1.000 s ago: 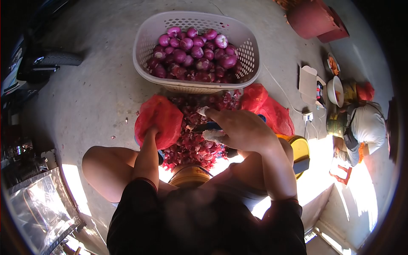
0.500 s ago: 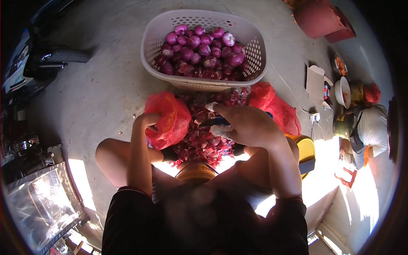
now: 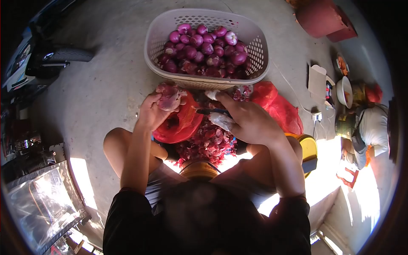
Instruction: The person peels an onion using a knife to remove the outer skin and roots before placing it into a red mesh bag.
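My left hand (image 3: 152,111) is closed around a red onion (image 3: 170,97) with papery pale-pink skin, held above the red mesh bag (image 3: 180,126). In my right hand (image 3: 248,117) is a knife (image 3: 205,111), its dark blade pointing left toward the onion without touching it. White wrapping covers the thumb and a finger of that hand, and the fingers hide most of the handle. Below both hands lies a heap of red onion skins (image 3: 208,144). Beyond them stands a grey perforated basket (image 3: 170,80) with many purple onions (image 3: 207,49) inside.
Another red mesh bag (image 3: 278,108) lies right of the skins. A yellow container (image 3: 308,151) stands by my right knee. Farther right are a cardboard box (image 3: 317,80), a white bowl (image 3: 344,91), a power socket with cords (image 3: 316,116) and another person (image 3: 372,129). A motorbike wheel (image 3: 70,54) is at left.
My left hand has come up out of the red mesh bag and now holds an onion. The bag's mouth has sagged open. My right hand stays nearly in place with the knife.
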Motion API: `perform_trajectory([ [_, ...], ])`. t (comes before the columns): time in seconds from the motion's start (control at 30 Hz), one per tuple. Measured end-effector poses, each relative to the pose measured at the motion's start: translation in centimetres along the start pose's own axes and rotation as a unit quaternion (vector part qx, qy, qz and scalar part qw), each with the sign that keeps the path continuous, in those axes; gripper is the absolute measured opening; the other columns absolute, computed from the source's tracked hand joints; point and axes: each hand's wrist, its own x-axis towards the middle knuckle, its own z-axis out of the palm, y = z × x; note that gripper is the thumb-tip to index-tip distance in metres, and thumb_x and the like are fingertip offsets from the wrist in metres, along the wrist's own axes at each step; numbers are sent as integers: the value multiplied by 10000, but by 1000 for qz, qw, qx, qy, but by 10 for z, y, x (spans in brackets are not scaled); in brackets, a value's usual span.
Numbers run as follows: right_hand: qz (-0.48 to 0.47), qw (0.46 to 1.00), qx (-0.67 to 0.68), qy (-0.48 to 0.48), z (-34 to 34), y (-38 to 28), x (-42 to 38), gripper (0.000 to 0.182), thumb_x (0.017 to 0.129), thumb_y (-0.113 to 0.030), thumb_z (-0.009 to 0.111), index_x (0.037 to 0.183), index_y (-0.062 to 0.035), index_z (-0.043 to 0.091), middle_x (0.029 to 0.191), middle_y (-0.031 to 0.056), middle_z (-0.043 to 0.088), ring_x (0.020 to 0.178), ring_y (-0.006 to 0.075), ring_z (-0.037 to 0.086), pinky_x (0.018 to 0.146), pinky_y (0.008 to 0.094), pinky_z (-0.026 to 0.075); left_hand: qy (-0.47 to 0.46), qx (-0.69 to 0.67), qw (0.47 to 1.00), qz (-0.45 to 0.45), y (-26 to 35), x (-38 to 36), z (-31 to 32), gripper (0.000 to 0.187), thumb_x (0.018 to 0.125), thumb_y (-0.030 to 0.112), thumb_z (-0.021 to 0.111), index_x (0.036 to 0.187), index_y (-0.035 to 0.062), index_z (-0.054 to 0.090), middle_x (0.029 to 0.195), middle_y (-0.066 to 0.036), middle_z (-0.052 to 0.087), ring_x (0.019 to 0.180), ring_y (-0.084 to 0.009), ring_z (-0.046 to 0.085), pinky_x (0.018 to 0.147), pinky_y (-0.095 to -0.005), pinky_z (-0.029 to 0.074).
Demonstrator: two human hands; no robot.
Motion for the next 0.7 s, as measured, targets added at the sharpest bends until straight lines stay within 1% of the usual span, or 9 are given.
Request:
perform_trajectory([
  [0.03,-5,1000,0,10,2,0,1,520,802,-207,617,1233,-2,408,691,182,589,627,349,598,540,437,455,-30,-86,996,9,-12,4,1,461,820,317,508,1176,29,457,1167,-164,520,986,-259,558,778,-325,439],
  [0.17,-13,998,15,63,20,-1,5,626,733,-117,628,1267,47,347,637,178,572,591,356,589,531,440,456,-105,-242,964,28,-33,11,21,430,877,336,457,1204,56,456,1194,-132,512,1047,-254,520,849,-355,421],
  [0.2,-19,997,19,71,24,1,6,635,733,-127,633,1268,52,341,636,178,572,594,357,589,534,440,458,-96,-212,973,11,-36,12,21,370,901,329,432,1181,89,468,1213,-89,501,1107,-230,489,913,-370,406],
  [0.3,-15,996,36,82,31,4,9,656,732,-150,647,1268,60,331,638,182,574,607,361,592,545,439,462,-55,-199,978,-20,-40,11,23,348,919,336,409,1175,107,465,1220,-68,493,1150,-217,467,963,-394,385],
  [0.37,6,995,59,76,34,4,12,659,730,-159,651,1266,55,332,641,188,577,619,364,596,554,441,465,-123,-236,964,6,-42,12,23,383,931,349,386,1215,98,444,1224,-78,494,1163,-226,463,990,-403,366],
  [0.4,21,995,72,60,34,3,13,657,722,-114,632,1280,35,320,735,193,595,690,366,602,598,434,468,-156,-253,955,19,-42,12,25,401,938,355,375,1236,93,433,1226,-83,495,1169,-231,461,1003,-407,356],
  [0.47,52,993,100,28,36,2,16,674,704,-26,592,1308,-4,296,922,204,629,831,370,615,688,421,475,-130,-247,960,15,-40,7,30,434,946,375,345,1257,82,417,1226,-94,500,1161,-233,469,998,-401,363],
  [0.57,-19,991,96,89,41,0,21,584,735,-155,649,1247,-36,395,775,188,612,711,366,609,619,444,475,-97,-194,976,5,-38,3,26,462,950,396,320,1263,69,411,1222,-106,509,1147,-234,484,989,-402,373],
  [0.7,-34,987,125,94,45,2,25,572,732,-152,655,1241,-59,411,840,185,622,760,369,608,650,446,476,-4,-163,987,-1,-33,-2,32,530,943,477,288,1257,69,411,1184,-98,531,1090,-213,527,931,-381,430],
])
